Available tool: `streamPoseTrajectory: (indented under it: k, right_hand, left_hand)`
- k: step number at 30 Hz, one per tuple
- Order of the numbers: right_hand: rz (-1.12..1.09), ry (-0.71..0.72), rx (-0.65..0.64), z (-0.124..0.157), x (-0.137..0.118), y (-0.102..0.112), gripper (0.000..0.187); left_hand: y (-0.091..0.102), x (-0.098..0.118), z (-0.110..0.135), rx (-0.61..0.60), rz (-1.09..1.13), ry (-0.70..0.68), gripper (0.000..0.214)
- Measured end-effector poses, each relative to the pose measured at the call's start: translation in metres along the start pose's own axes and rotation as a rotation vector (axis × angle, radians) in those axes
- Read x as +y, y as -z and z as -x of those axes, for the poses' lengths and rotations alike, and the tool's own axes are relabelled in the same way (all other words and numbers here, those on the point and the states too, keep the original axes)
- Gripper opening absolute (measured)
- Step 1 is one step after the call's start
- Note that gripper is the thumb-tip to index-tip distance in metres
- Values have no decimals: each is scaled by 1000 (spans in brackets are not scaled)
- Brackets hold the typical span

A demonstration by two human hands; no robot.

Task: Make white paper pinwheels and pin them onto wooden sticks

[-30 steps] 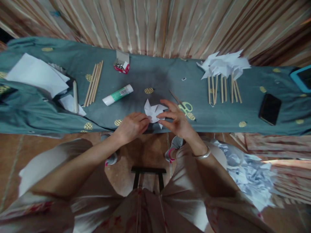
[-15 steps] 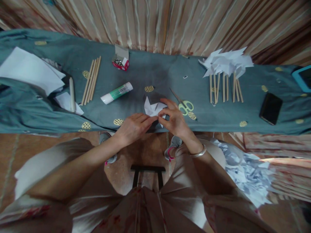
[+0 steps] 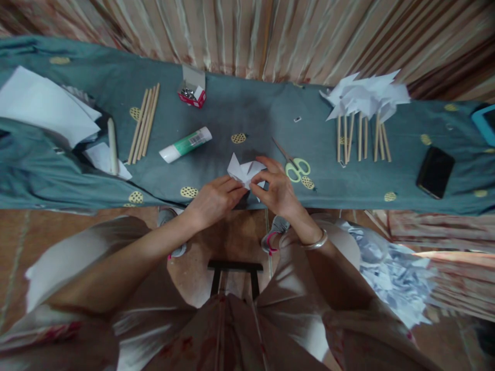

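Note:
A white paper pinwheel with pointed, folded blades is between my two hands at the table's near edge. My left hand is closed on its lower left side, fingertips pressed to the paper. From the right, my right hand pinches the pinwheel near its middle with thumb and index finger. Fingers cover part of the paper, so I cannot make out whether anything small is in the pinch. Just right of my right hand lie scissors with pale green handles. A glue stick rests to the upper left.
Wooden sticks and white paper sheets lie at left. A small red box of metal pieces stands at the back. Pinwheels on sticks and a black phone are at right. Paper scraps fill a spot below the table.
The pinwheel has turned and tilted slightly, and its blades sit differently. My left fingers have drawn back a little from my right fingertips. The view has shifted slightly.

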State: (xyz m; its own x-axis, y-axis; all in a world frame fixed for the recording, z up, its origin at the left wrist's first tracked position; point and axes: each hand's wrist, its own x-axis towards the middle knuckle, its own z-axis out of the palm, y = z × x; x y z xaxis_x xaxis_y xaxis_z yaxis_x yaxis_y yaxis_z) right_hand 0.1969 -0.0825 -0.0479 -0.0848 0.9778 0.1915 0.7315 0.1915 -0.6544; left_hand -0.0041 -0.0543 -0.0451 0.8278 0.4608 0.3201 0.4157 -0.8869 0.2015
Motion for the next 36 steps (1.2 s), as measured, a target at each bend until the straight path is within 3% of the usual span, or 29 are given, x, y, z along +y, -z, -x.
streamPoseTrajectory:
  k: [36]
  right_hand:
    - [43, -26, 40, 1, -3, -9, 7]
  left_hand:
    - [0, -1, -2, -14, 63, 35, 24]
